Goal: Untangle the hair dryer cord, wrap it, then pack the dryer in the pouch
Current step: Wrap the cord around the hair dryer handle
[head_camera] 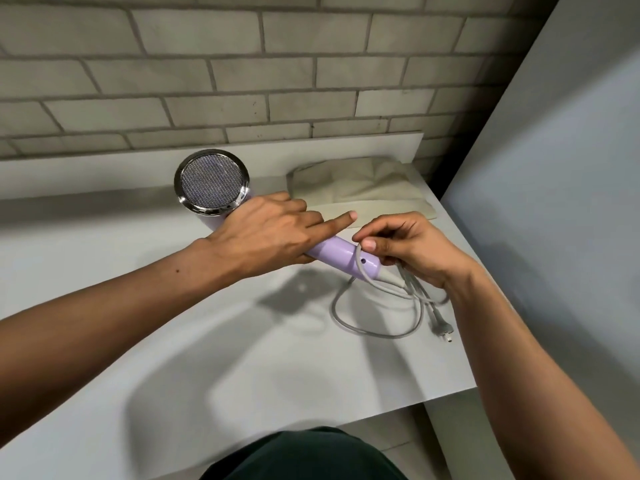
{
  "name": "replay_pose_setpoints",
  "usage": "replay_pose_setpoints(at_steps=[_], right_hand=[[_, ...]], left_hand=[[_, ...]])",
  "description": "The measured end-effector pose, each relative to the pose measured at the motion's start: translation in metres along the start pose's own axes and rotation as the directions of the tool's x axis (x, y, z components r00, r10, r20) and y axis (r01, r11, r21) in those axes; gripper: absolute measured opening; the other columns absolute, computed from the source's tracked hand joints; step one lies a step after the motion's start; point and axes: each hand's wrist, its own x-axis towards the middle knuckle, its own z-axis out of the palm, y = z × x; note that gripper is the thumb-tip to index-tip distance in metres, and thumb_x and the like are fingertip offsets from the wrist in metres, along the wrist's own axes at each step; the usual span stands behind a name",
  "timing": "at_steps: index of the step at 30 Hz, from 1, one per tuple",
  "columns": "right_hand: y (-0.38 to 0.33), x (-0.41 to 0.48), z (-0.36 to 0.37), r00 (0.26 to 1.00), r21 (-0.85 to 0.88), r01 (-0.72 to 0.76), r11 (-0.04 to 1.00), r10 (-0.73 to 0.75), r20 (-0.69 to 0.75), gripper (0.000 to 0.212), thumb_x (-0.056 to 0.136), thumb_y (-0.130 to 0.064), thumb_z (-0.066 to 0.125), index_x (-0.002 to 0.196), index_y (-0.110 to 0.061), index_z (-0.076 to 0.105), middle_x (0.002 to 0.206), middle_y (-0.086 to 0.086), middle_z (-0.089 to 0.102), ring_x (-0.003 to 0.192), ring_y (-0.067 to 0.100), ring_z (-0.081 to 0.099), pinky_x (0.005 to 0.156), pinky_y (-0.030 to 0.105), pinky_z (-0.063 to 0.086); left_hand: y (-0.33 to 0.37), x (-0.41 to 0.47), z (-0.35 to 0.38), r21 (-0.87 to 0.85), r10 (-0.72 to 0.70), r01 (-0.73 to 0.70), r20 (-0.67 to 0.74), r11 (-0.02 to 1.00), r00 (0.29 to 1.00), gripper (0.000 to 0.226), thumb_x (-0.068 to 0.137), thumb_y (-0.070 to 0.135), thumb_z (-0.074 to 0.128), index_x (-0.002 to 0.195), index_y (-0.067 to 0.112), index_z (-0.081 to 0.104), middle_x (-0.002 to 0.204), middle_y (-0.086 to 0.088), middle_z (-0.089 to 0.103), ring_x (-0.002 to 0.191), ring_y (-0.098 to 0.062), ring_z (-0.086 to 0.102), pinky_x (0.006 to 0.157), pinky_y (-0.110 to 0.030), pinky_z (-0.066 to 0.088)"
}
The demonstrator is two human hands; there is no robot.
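A lilac hair dryer [341, 256] with a chrome mesh back [212, 181] is held above the white counter. My left hand [266, 237] grips its handle, index finger pointing out straight. My right hand [412, 249] pinches the grey cord [360, 265] where it crosses the lower end of the handle. The rest of the cord hangs in a loop [377, 332] onto the counter, and its plug [441, 332] lies near the right edge. A cream cloth pouch [363, 188] lies flat behind the hands, against the wall.
The white counter [173, 323] ends at a right edge near the plug and at a front edge close to my body. A brick wall [277, 81] stands behind it. A grey panel [554, 202] rises at the right.
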Motion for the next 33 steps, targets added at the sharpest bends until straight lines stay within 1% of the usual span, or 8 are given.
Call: replay_pose_setpoints(at_steps=[3,10,16,18,22,24,28,33], right_hand=[[0.004,0.0,0.001,1.0,0.075,-0.017,0.997,0.017,-0.005,0.012,0.073,-0.029,0.086,0.084,-0.023,0.083,0.07,-0.001,0.066,0.062,0.012,0.048,0.054,0.023,0.034],[0.008,0.005,0.001,1.0,0.105,-0.029,0.994,0.029,-0.004,0.046,0.056,-0.049,0.099,0.088,-0.022,0.081,0.079,0.006,0.071,0.082,0.033,0.045,0.067,0.03,0.033],[0.015,-0.004,0.004,0.998,-0.013,-0.029,0.999,0.028,-0.05,0.01,0.1,-0.016,0.064,0.101,-0.012,0.073,0.089,0.001,0.075,0.077,0.017,0.065,0.071,0.025,0.049],[0.023,-0.009,0.011,0.992,-0.226,-0.098,0.969,0.077,-0.1,0.023,0.106,-0.037,0.057,0.102,-0.02,0.073,0.081,-0.001,0.07,0.068,0.016,0.056,0.068,0.033,0.047],[0.035,-0.018,0.039,0.975,-0.703,-0.157,0.693,0.223,0.001,0.054,0.109,-0.049,0.041,0.159,-0.036,0.025,0.1,-0.007,0.064,0.096,0.019,0.06,0.091,0.036,0.044],[0.028,-0.022,0.057,0.95,-0.766,-0.158,0.623,0.307,0.053,0.063,0.11,-0.046,0.037,0.162,-0.036,0.003,0.125,0.002,0.061,0.112,0.026,0.057,0.096,0.036,0.04],[0.008,-0.026,0.067,0.984,-0.895,-0.012,0.446,0.163,0.068,0.04,0.111,-0.031,0.037,0.151,-0.025,0.037,0.148,0.001,0.054,0.129,0.029,0.054,0.102,0.041,0.044],[-0.024,-0.02,0.046,0.991,-0.993,0.08,0.09,-0.112,0.07,0.026,0.105,-0.029,0.047,0.127,-0.039,0.054,0.11,-0.009,0.052,0.09,0.027,0.064,0.065,0.04,0.049]], left_hand=[[0.001,-0.002,0.006,-0.017,0.06,-0.06,-0.01,0.998,0.998,0.081,0.094,0.035,0.061,0.161,0.037,0.014,0.087,0.001,0.069,0.069,-0.03,0.061,0.061,-0.037,0.05],[0.004,-0.009,0.008,-0.074,0.084,-0.088,-0.057,0.993,0.995,0.056,0.103,0.029,0.028,0.157,0.044,0.021,0.082,-0.008,0.06,0.057,-0.032,0.05,0.051,-0.039,0.047],[-0.002,-0.005,0.003,-0.079,0.039,-0.042,-0.044,0.996,0.998,0.06,0.099,0.029,0.037,0.156,0.043,0.027,0.08,-0.007,0.055,0.056,-0.031,0.05,0.049,-0.038,0.044],[-0.008,-0.004,0.003,-0.066,-0.067,0.065,-0.031,0.996,0.997,0.063,0.097,0.031,0.047,0.156,0.044,0.027,0.078,-0.005,0.053,0.054,-0.031,0.054,0.046,-0.034,0.039],[-0.008,0.002,0.0,-0.018,-0.322,0.335,0.231,0.942,0.918,0.078,0.098,0.044,0.058,0.159,0.052,0.009,0.103,0.001,0.06,0.08,-0.032,0.068,0.053,-0.033,0.04],[-0.004,0.005,0.001,-0.029,-0.416,0.449,0.328,0.893,0.848,0.075,0.101,0.048,0.05,0.158,0.054,0.002,0.119,0.005,0.061,0.091,-0.033,0.07,0.059,-0.033,0.04],[0.002,0.0,0.008,0.01,-0.407,0.446,0.428,0.895,0.807,0.076,0.1,0.039,0.051,0.158,0.052,0.003,0.126,0.004,0.061,0.091,-0.034,0.07,0.06,-0.033,0.039],[0.008,-0.007,0.007,-0.018,-0.302,0.356,0.491,0.934,0.817,0.075,0.101,0.034,0.052,0.157,0.054,0.007,0.125,0.005,0.06,0.093,-0.03,0.069,0.062,-0.033,0.038]])
